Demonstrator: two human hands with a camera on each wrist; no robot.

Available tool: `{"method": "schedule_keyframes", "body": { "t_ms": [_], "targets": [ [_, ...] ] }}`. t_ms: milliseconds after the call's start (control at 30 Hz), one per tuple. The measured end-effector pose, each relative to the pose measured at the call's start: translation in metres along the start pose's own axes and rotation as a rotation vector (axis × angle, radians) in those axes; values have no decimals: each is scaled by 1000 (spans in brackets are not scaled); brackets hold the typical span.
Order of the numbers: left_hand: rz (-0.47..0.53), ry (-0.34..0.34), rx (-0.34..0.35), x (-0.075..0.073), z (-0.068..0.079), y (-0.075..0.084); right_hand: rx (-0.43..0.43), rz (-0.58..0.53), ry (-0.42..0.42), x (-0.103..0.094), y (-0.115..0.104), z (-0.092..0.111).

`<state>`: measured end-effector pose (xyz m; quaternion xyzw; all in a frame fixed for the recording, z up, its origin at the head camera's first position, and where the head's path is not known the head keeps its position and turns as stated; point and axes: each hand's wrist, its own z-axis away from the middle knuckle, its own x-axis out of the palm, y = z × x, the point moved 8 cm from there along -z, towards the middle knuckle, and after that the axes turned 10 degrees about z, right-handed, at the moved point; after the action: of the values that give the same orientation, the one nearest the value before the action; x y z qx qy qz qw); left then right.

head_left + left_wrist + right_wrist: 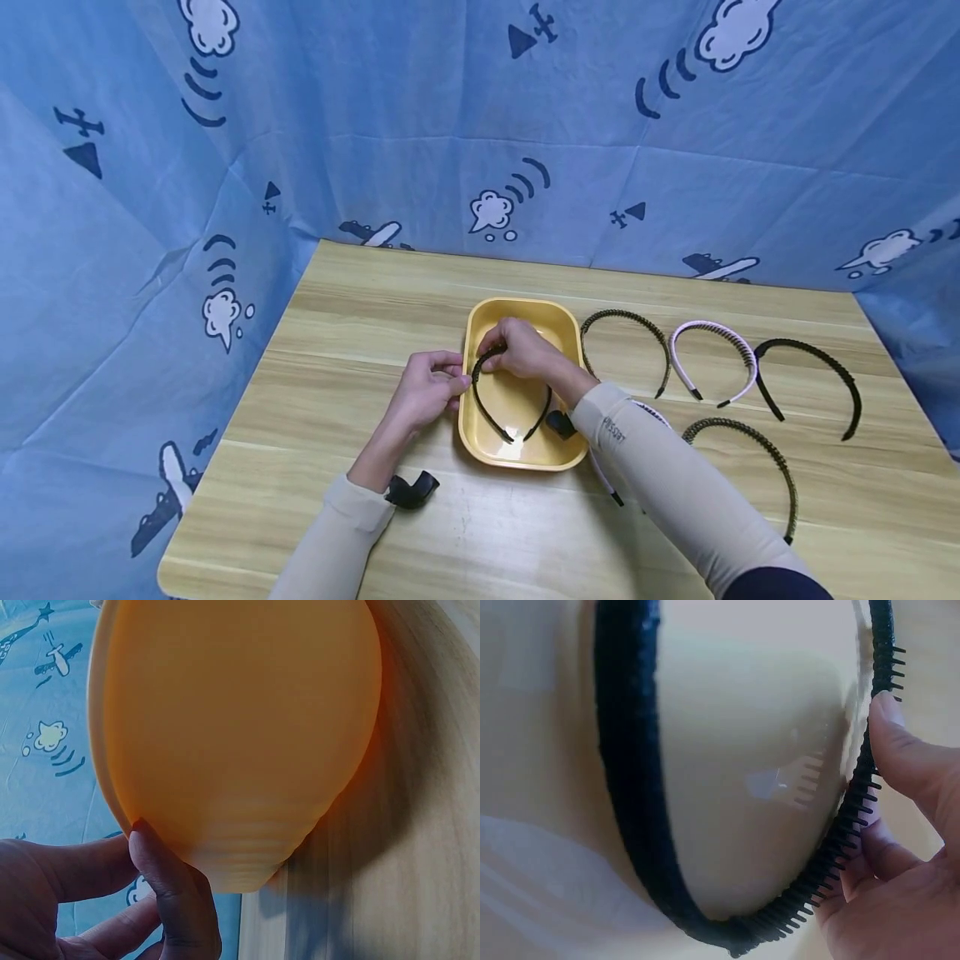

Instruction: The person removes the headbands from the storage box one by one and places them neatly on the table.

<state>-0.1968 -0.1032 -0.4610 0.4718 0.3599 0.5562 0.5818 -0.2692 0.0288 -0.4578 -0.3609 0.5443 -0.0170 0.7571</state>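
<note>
A yellow plastic tub (517, 463) sits on the table, its long side running front to back. My left hand (426, 390) is at its left edge, and in the left wrist view thumb and forefinger pinch the rim of the tub (240, 735). Inside the tub my right hand (521, 347) holds a black headband (486, 416) by its curved top, with both ends pointing toward me. Comb teeth line the inner side of this black headband (630, 750) in the right wrist view, where the right thumb and fingers grip the band.
Right of the tub lie a brown braided headband (625, 313), a white-and-pink headband (703, 324) and another black headband (813, 348). Nearer me is a second brown headband (761, 435). My right forearm partly covers a white headband (604, 479). A blue patterned curtain (420, 100) surrounds the wooden table (360, 317).
</note>
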Motion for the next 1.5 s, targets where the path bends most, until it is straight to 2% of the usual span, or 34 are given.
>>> {"method": "schedule_keyframes", "body": {
  "t_ms": [267,533,1067,1300,1500],
  "targets": [
    [1,5,7,1,1,1,1,-34,-32,-1,-3,1],
    [-3,5,2,1,-1,-1,-29,-68,-14,-4,-6,4],
    [5,11,14,2,1,1,-21,-11,50,-14,-7,3],
    [9,15,19,2,0,0,-46,24,65,-23,-12,3],
    [6,19,14,1,-1,-1,-61,8,67,-34,-17,6]
  ]
}}
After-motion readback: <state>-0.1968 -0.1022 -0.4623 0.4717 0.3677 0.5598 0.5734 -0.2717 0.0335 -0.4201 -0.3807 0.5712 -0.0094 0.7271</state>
